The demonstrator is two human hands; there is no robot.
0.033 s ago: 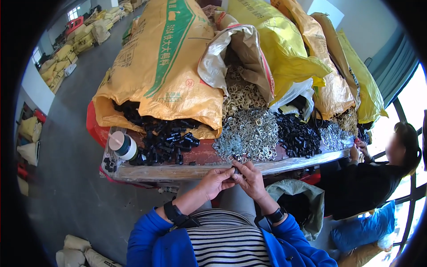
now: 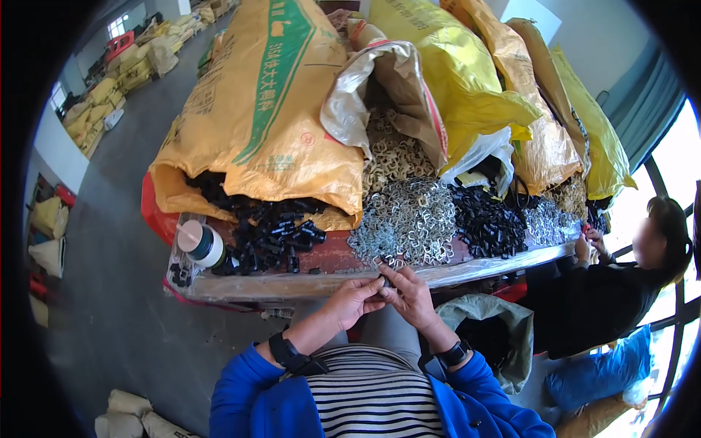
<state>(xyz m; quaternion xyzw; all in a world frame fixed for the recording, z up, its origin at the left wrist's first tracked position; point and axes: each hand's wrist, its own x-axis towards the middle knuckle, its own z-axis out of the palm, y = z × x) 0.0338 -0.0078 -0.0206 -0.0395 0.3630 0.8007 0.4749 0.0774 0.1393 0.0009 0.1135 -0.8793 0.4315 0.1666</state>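
Observation:
In front of my body, just off the table's front edge, my left hand [image 2: 353,304] and my right hand [image 2: 413,298] meet fingertip to fingertip. Both pinch a small black piece [image 2: 386,282], mostly covered by the fingers, so its exact kind is hidden. Right behind my hands lies a heap of silver metal rings [image 2: 427,219]. Black plastic buckle parts [image 2: 272,241] spill from an orange woven sack [image 2: 212,139] on the left. To the right of the rings is a pile of small black plastic parts [image 2: 491,226].
Wrapped plastic covers the table edge [image 2: 248,285]. A white and green jar [image 2: 204,247] stands at the left corner. Yellow sacks [image 2: 431,51] lean behind the piles, near brass-coloured rings [image 2: 398,160]. An open grey-green sack [image 2: 520,328] sits by my right. A co-worker [image 2: 613,299] sits beyond it.
The view has shifted very slightly, with the piles and sacks a touch further left. My hands keep nearly the same pinch on the small black piece.

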